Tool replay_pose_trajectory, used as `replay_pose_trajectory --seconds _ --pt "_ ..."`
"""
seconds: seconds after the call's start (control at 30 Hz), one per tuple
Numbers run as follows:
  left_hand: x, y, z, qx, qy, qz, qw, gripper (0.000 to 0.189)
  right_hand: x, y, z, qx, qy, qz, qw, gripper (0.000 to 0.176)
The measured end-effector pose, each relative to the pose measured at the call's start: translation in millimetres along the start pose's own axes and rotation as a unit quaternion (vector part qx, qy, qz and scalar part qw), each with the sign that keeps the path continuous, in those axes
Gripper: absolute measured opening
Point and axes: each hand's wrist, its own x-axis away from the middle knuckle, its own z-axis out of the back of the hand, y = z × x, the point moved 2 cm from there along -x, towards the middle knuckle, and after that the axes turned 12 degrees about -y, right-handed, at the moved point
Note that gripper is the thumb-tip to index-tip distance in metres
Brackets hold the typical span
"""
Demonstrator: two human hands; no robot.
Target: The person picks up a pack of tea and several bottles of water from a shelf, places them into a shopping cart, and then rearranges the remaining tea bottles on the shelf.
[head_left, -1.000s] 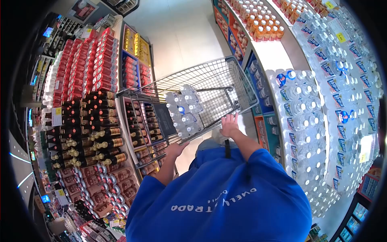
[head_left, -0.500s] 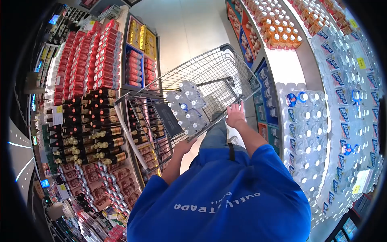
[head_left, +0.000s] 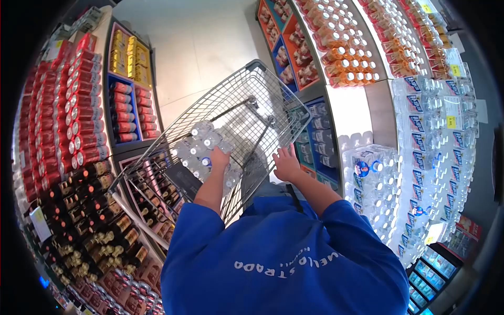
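Note:
A shrink-wrapped pack of clear water bottles (head_left: 197,144) with white caps lies inside the wire shopping cart (head_left: 220,100). My left hand (head_left: 220,157) reaches into the cart onto the pack, its fingers curled down among the bottle tops beside a blue spot; the fingertips are partly hidden. My right hand (head_left: 287,164) is at the cart's near side rim, fingers spread, touching or just over the wire edge, with nothing held. A dark panel (head_left: 182,181) sits at the cart's handle end.
On the right stand stacked packs of water bottles (head_left: 367,178) and rows of orange drink bottles (head_left: 346,65). To the left are stacks of red cans (head_left: 79,121) and dark bottles (head_left: 94,210). Pale floor (head_left: 205,47) runs ahead between shelves.
My left hand has moved from the cart's near side onto the bottle pack. The view has turned, and the cart now sits further left and more angled. My right hand stays by the rim.

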Motion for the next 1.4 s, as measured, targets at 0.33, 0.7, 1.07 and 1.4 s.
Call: replay_pose_trajectory --seconds 0.33,0.7,1.07,1.4 --pt "-10.2 -7.3 26.6 0.052 0.017 -0.091 0.994 0.032 -28.3 4.0 24.8 -0.019 -0.022 0.016 0.999 0.07" --pt "198.4 151.6 259.7 -0.035 -0.152 -0.311 0.937 0.024 -23.7 -57.4 118.9 -0.25 0.112 0.365 0.89 0.117" --pt "279.2 320.9 277.9 -0.207 -0.138 -0.417 0.874 0.024 7.4 -25.8 164.2 -0.394 0.156 0.431 0.797 0.081" --pt "65.1 224.7 142.7 0.191 -0.008 -0.195 0.962 0.03 97.9 200.7 223.6 -0.645 0.483 0.008 0.592 0.088"
